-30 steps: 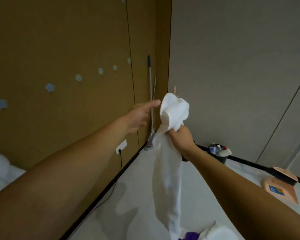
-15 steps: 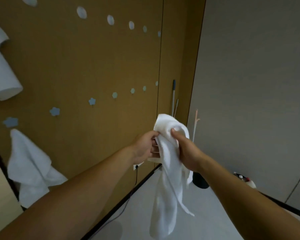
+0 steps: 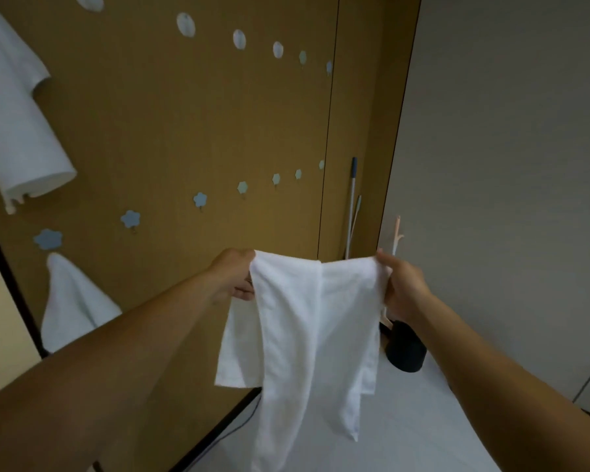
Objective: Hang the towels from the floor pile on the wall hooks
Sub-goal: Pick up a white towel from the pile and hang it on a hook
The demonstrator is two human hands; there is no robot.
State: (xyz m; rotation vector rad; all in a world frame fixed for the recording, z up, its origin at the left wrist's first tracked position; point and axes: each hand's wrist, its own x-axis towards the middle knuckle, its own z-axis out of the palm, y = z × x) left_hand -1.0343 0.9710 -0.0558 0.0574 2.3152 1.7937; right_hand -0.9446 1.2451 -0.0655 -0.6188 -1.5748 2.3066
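- A person's left hand (image 3: 234, 275) and right hand (image 3: 404, 287) each pinch an upper corner of a white towel (image 3: 304, 335), holding its top edge stretched level between them in front of a brown wall panel (image 3: 184, 124).
- The left hand's fingertips are hidden behind the cloth; the right hand's thumb lies on the near side of the corner, its other fingers out of sight behind it.
- The towel is plain white with a soft nap, and hangs in long vertical folds. Its left flap ends short in a square hem, while the middle fold runs down past the bottom of the frame, so its full length cannot be seen. No label or writing is visible on it.
- On the panel, a low row of pale blue flower-shaped hooks (image 3: 200, 199) rises toward the far right, with a second row of round white hooks (image 3: 185, 24) above it.
- A hung towel (image 3: 75, 304) drapes from the nearest flower-shaped hook at left, partly covered by the left forearm; another hung cloth (image 3: 17, 131) at upper left is cut off by the frame.
- In the far corner stand a mop handle (image 3: 353, 199) and a black bucket (image 3: 406, 352) on the white floor (image 3: 423, 420), both partly hidden by the towel and right hand.
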